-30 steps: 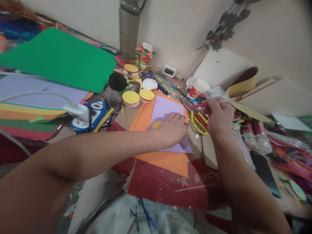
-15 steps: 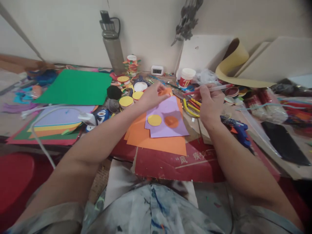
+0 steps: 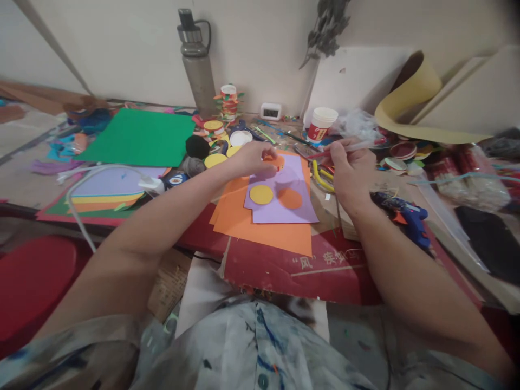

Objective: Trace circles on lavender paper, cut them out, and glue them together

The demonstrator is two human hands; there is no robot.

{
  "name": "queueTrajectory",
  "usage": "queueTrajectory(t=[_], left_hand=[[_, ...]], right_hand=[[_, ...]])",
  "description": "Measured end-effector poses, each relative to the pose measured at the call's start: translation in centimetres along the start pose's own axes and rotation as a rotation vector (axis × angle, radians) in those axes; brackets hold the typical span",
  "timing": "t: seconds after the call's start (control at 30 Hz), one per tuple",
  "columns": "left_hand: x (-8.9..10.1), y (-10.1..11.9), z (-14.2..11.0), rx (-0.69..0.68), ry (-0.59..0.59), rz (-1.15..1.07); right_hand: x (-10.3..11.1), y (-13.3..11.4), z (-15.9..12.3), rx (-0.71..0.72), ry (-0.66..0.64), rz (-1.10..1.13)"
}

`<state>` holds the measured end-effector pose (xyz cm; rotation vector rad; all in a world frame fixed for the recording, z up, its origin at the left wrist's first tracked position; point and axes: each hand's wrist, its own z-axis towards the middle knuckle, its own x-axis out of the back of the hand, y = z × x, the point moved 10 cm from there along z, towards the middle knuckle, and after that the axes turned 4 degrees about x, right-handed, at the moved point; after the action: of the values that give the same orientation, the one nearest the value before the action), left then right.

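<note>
My left hand (image 3: 257, 160) is curled around a short orange-topped disc (image 3: 278, 161) with a red-and-white side, just above the purple sheet. My right hand (image 3: 352, 169) is closed on a slim pen (image 3: 319, 155) with a red front end and a pale, clear barrel; its tip points left toward the disc. On the purple sheet (image 3: 284, 216) lie a yellow circle (image 3: 261, 194) and an orange circle (image 3: 290, 199). Orange sheets (image 3: 260, 235) lie beneath it. Yellow-topped round pieces (image 3: 214, 161) sit beyond my left forearm.
A red-and-white paper cup (image 3: 322, 125) and yellow-handled pliers (image 3: 320, 177) are near my right hand. A blue glue gun (image 3: 415, 222) lies right of that forearm. A tall bottle (image 3: 199, 78) stands at the back; a green sheet (image 3: 140, 138) lies left, near a white cable (image 3: 77, 216).
The view has shifted slightly, so the scene sits a little further right. My left hand has lowered slightly, bringing the disc over the purple sheet. The right hand keeps its grip on the pen.
</note>
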<state>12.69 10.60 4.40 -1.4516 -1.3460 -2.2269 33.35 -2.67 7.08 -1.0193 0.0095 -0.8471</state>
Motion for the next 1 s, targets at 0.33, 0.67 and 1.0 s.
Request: queueTrajectory(t=[0.33,0.67,1.0], left_hand=[[-0.8,-0.9,-2.5,-0.007,-0.117,0.046],[-1.1,-1.9,-3.0,-0.049,-0.082,-0.003],[-1.1,-1.8,-3.6,-0.008,-0.072,-0.026]], right_hand=[[-1.9,-0.9,-0.9,0.079,-0.106,0.08],[-2.5,-0.6,-1.3,0.085,-0.131,0.034],[-2.7,-0.4,-1.6,0.079,-0.153,0.02]])
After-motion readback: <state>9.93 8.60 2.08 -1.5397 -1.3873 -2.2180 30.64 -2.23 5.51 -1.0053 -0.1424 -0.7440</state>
